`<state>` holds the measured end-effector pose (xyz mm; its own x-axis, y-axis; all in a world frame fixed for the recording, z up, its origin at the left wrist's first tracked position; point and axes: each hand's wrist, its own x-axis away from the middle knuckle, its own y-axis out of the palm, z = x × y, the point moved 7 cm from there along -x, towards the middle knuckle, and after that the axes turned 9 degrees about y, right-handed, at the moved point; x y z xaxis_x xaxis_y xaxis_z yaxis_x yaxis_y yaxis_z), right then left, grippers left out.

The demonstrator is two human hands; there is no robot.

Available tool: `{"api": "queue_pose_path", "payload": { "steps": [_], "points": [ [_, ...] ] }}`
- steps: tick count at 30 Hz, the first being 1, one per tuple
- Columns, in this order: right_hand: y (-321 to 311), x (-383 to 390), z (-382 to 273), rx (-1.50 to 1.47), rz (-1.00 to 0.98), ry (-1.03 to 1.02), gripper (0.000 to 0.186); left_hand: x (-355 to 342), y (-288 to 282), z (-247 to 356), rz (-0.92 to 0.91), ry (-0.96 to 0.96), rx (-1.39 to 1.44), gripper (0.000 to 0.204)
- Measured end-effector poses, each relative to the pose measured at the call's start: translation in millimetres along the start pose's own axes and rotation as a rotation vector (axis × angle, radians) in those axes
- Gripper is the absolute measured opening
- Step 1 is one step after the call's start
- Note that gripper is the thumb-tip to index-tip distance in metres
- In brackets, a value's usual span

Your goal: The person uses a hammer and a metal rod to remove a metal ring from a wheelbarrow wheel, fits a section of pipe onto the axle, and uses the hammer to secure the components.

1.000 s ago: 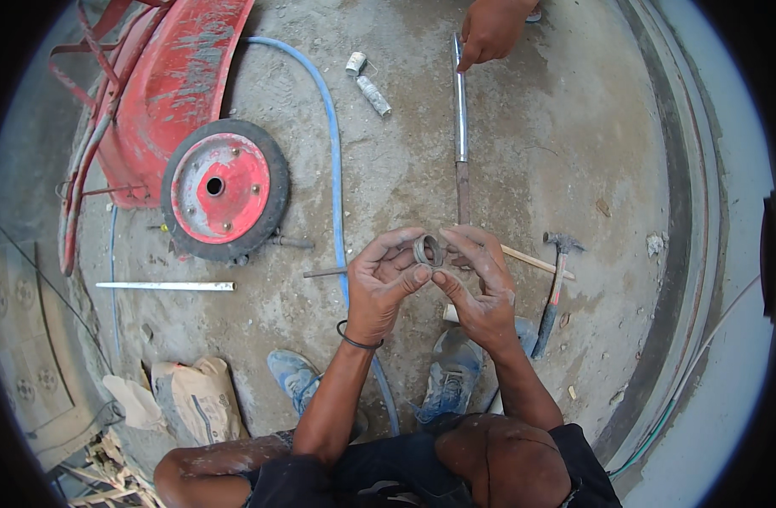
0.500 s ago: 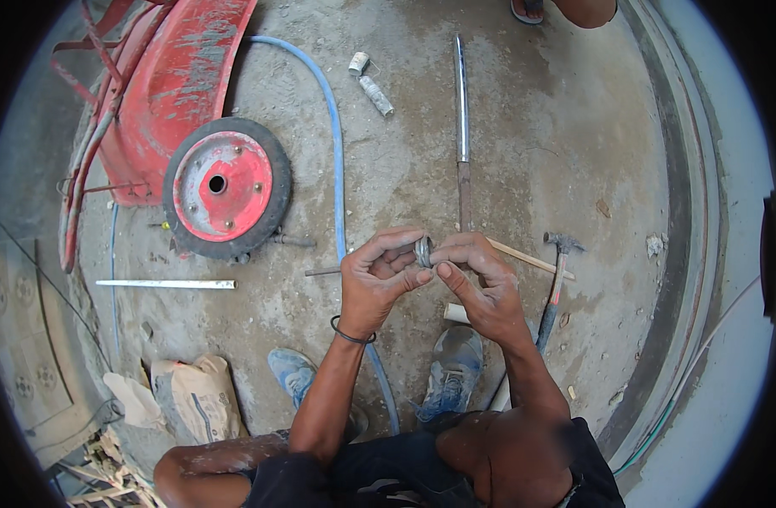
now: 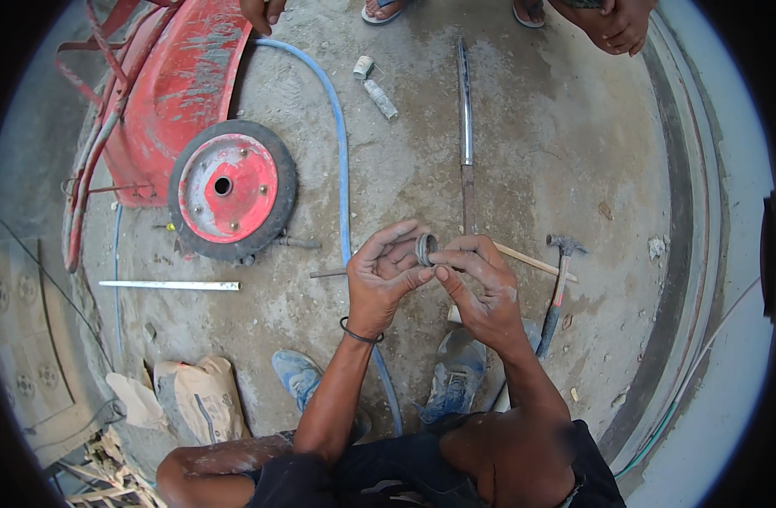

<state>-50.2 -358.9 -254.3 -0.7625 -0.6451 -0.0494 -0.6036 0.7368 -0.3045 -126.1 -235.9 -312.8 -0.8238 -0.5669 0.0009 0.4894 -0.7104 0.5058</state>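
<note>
Between my left hand (image 3: 379, 284) and my right hand (image 3: 481, 292) is a small, dusty grey metal ring (image 3: 424, 249), held upright in both sets of fingertips, its grooved side showing. Just beyond my fingers lies a long bar (image 3: 468, 190) with a chromed upper length (image 3: 465, 102). A wooden stick (image 3: 536, 262) runs out from behind my right hand toward a hammer (image 3: 559, 279) with a dark grip. A thin rod (image 3: 327, 273) sticks out left of my left hand, and a white pipe piece (image 3: 454, 314) is partly hidden below my right.
Left: red wheelbarrow (image 3: 163, 85), its loose wheel (image 3: 202, 195), white tube (image 3: 168, 285), torn sacks (image 3: 193, 394). A blue hose (image 3: 341, 161) crosses the floor near two short cylinders (image 3: 379, 97). At top, co-workers' hands (image 3: 621, 25) and sandalled feet (image 3: 379, 10). Right: wall edge (image 3: 727, 220).
The ring has turned from face-on to more side-on in my fingers. A co-worker's hand has left the chromed bar; more hands and feet now show along the top edge.
</note>
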Motion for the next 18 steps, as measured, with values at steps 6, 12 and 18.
{"api": "queue_pose_path", "payload": {
  "steps": [6, 12, 18],
  "points": [
    [5.8, 4.5, 29.1, -0.206, -0.029, 0.23, 0.02, 0.1, 7.3, 14.5, -0.034, 0.14, -0.275, 0.068],
    [10.7, 10.7, 50.2, -0.588, -0.064, 0.471, 0.026, 3.2, 24.7, 37.2, -0.131, 0.377, -0.771, 0.07],
    [20.4, 16.2, 58.0, -0.923, -0.086, 0.6, 0.028, 6.3, 31.8, 45.7, -0.114, 0.396, -0.804, 0.071]
  ]
}}
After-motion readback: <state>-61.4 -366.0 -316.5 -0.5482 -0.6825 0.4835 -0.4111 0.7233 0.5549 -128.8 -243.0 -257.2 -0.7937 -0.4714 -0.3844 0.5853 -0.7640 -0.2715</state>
